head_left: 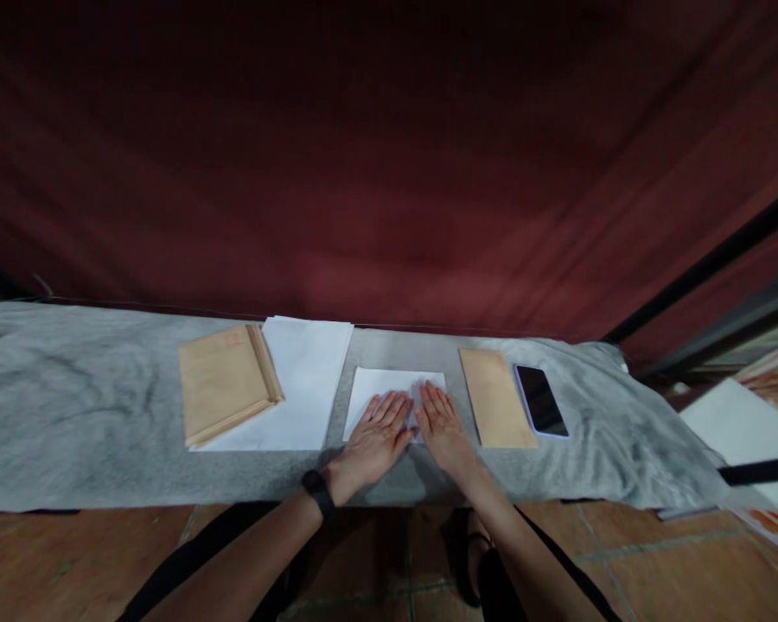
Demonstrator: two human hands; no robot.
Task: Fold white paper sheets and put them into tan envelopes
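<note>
A white sheet of paper (369, 385), apparently folded, lies on the grey cloth in front of me. My left hand (379, 434) rests flat on it with the fingers stretched out, a black band around the wrist. Beside it, my right hand (442, 423) also presses flat on the paper's right part, fingers extended. Neither hand grips anything. To the right of the paper lies a single brown envelope (496, 399). On the left, a stack of brown envelopes (224, 384) sits partly over a pile of larger white sheets (308, 380).
A phone (541, 400) with a dark screen and pale purple edge lies right of the single envelope. Grey cloth (71, 406) covers the narrow bench. Behind it hangs a dark red curtain (389, 173). White boards (739, 423) and a black bar stand at far right.
</note>
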